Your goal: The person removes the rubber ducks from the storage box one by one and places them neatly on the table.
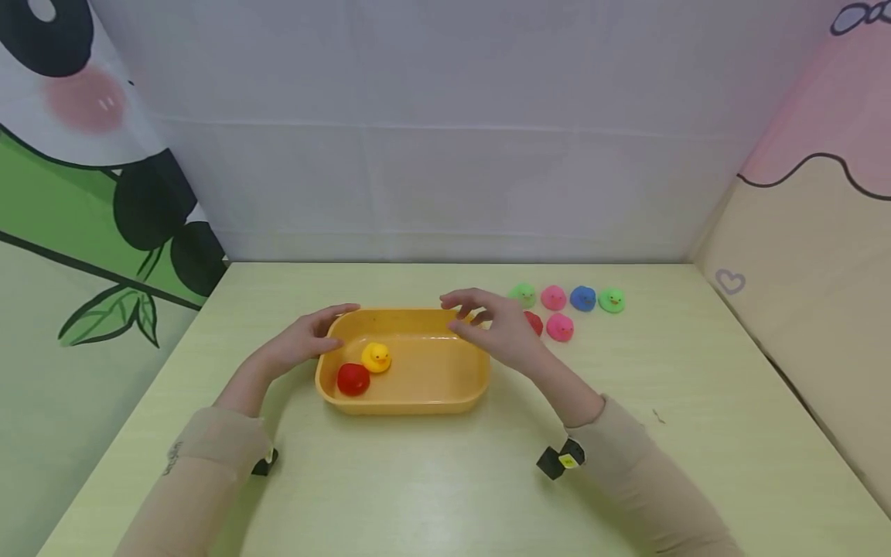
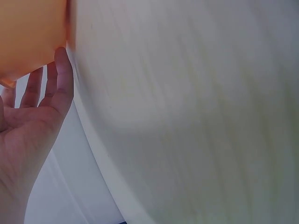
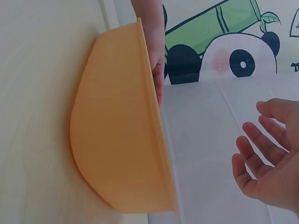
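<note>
A yellow tray stands on the table with a yellow rubber duck and a red one at its left end. My left hand holds the tray's left end, thumb over the rim. Against the outer wall, the fingertips show in the left wrist view. Over the right end of the tray hovers my right hand, fingers spread and loosely bent, with nothing between them. The right wrist view shows this hand apart from the tray's outer wall.
Right of the tray lie several small ducks: green, blue, pink and a red one partly hidden by the right hand. A white back wall and printed side panels border the table.
</note>
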`<state>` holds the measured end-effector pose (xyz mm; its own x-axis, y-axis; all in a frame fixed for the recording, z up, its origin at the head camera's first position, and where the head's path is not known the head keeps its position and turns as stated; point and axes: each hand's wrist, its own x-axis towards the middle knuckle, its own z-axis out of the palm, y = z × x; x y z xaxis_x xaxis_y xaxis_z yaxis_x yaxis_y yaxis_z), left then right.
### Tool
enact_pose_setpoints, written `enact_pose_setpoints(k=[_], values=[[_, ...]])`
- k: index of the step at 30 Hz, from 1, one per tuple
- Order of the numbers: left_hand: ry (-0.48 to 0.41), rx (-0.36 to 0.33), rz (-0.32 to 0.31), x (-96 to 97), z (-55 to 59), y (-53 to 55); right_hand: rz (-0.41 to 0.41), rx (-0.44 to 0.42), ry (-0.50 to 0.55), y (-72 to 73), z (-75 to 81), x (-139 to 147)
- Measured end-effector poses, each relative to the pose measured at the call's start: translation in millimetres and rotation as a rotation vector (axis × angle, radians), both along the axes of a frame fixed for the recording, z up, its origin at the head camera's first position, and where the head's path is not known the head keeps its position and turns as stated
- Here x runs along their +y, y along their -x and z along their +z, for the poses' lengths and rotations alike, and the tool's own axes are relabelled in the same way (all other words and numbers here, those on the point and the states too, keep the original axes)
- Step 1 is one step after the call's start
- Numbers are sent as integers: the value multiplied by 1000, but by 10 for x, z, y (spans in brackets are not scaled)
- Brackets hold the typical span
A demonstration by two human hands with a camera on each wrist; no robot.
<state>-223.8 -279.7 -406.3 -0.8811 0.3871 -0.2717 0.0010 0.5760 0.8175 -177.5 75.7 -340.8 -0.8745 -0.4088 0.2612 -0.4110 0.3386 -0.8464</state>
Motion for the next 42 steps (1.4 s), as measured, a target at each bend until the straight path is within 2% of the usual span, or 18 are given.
enact_pose_setpoints(k=[5,13,24,37,42], values=[[-5,4,-9,-12,-24,6,44,-24,-5,-20,-65,-156],[-17,-6,-20,-18,-23,1,111,-12,-2,-10,-195,-356],[-19,1,-31,-38,-31,13,116,-20,-183,44,-318,-606],[-29,6,-32,-23,4,3,172,-19,-284,169,-498,-871],[-11,9,-16,-25,0,3,195,-60,-344,206,-555,-906]])
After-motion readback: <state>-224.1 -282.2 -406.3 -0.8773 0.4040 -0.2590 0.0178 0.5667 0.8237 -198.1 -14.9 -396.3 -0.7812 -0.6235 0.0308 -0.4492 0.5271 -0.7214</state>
